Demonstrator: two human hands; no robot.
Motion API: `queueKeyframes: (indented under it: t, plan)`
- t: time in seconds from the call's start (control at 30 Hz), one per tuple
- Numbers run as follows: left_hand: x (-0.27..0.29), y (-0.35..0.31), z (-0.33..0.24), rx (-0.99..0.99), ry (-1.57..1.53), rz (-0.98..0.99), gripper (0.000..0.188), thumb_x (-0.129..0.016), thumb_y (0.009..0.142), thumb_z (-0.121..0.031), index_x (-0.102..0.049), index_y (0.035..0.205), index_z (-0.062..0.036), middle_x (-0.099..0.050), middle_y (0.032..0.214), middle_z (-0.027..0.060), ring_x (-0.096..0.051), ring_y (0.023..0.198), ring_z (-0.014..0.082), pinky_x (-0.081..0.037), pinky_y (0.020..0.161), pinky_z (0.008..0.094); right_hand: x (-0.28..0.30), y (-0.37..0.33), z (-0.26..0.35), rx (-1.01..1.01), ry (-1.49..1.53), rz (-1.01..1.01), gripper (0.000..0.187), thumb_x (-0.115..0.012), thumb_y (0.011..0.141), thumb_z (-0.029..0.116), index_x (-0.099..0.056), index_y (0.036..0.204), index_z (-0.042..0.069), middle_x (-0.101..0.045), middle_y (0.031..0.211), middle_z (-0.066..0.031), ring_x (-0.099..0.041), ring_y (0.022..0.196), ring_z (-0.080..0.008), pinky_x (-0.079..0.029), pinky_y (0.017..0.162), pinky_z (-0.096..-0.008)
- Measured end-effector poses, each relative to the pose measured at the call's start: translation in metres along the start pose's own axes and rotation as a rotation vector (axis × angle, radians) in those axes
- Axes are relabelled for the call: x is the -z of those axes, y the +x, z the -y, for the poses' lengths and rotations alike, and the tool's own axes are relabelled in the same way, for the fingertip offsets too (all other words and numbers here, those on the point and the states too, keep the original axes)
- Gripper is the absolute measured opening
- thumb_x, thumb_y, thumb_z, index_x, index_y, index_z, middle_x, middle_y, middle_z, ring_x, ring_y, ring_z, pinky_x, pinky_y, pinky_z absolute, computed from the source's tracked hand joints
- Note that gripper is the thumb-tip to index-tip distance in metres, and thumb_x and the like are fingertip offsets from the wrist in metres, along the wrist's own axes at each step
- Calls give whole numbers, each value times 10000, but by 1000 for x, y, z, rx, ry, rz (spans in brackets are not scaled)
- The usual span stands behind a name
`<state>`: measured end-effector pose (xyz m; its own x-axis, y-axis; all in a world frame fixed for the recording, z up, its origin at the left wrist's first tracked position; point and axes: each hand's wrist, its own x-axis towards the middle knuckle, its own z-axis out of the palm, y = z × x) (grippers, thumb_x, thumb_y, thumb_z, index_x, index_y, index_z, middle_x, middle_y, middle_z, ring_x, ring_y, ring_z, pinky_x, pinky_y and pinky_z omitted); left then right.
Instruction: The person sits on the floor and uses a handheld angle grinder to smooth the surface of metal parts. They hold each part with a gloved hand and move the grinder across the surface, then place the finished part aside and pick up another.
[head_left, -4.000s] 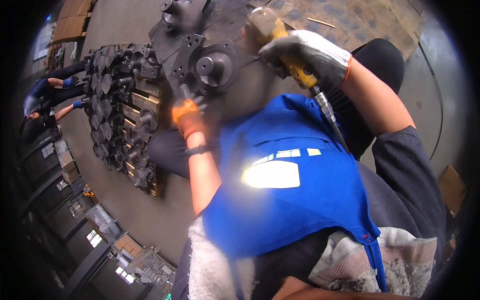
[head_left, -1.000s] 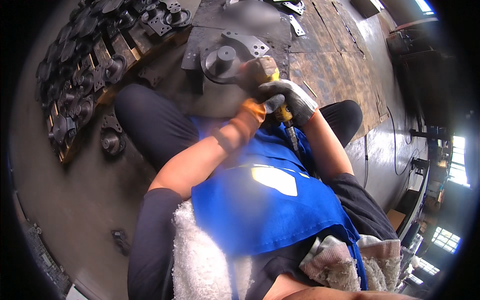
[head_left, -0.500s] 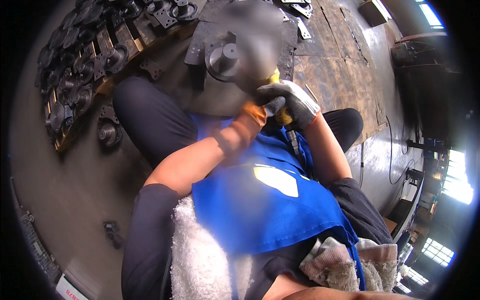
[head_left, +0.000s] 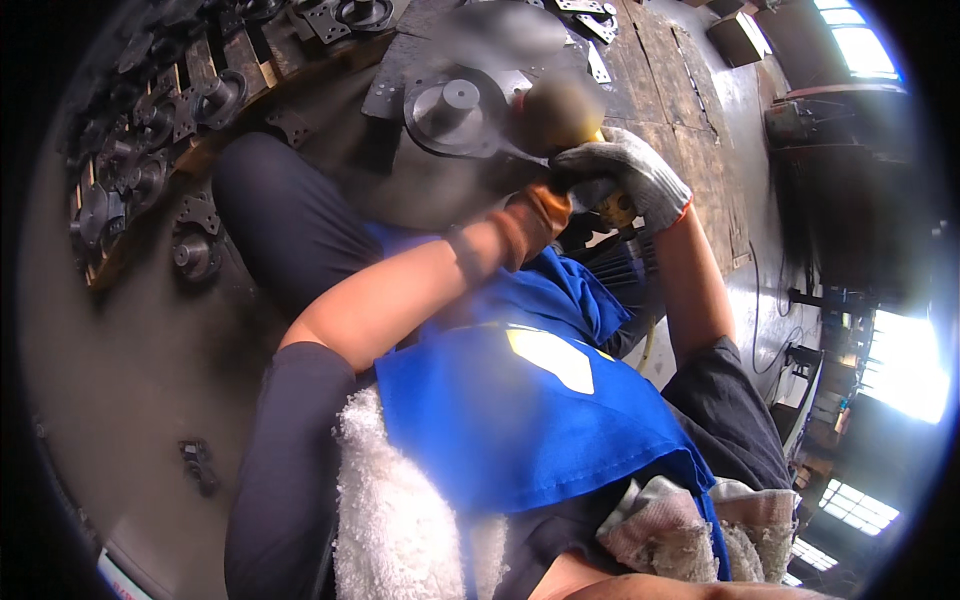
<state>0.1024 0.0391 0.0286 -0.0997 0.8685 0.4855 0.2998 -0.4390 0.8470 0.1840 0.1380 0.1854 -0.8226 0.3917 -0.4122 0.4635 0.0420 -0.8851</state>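
Observation:
Both my hands are closed round a yellow grinder (head_left: pixel 616 208), whose rounded head is blurred and points toward the far side. My right hand (head_left: pixel 635 175), in a white and grey glove, wraps over its body. Just to the left, my left hand (head_left: pixel 540 215), in an orange-brown glove, grips it too, with its fingers partly hidden. Left of the tool's head lies a round metal flange with a raised central hub (head_left: pixel 460 95), on a dark metal block. Whether the head touches the flange, I cannot tell.
More hubbed metal parts (head_left: pixel 215 95) lie on wooden pallets at the far left. One hubbed part (head_left: pixel 195 250) sits on the floor beside my left knee. Worn wooden boards (head_left: pixel 690 150) stretch to the right, with flat metal plates (head_left: pixel 597 65) at their far end.
Both hands and the grinder have shifted right. The grinder's blurred head has moved off the flange's right side, so more of the flange shows.

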Motion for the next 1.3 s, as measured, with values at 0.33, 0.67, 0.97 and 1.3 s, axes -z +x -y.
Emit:
queueKeyframes:
  t: [0.33,0.67,0.97,1.3]
  plan:
    - [51,-8,-75,333,-407,-31,362,-651,915,-154,-586,1250,-34,-630,1226,118,-605,1129,220,-480,958,337,-21,6,-64,73,1075,-120,419,-619,883,201,-540,1227,-26,-665,1014,-133,-662,804,-188,-574,704,-297]
    - [35,-20,-54,378,-272,-254,409,-742,848,-221,-621,1158,16,-691,1075,117,-637,1025,171,-500,897,312,-48,28,-94,81,1942,394,361,-680,853,172,-561,1135,-18,-630,1003,-119,-638,833,-204,-573,737,-298]
    - [56,-10,-92,618,-171,-182,461,-696,852,-77,-516,1263,24,-620,1202,92,-601,1098,150,-503,966,294,-67,53,-102,181,1922,552,397,-605,905,358,-603,1176,68,-663,997,-54,-654,820,-138,-531,718,-292]
    - [55,-8,-78,736,75,-192,716,-826,719,-353,-520,1275,-20,-643,1189,102,-616,1101,189,-489,934,300,-66,70,-114,102,1969,673,367,-654,892,265,-611,1173,34,-669,1037,-82,-650,815,-125,-521,653,-197]
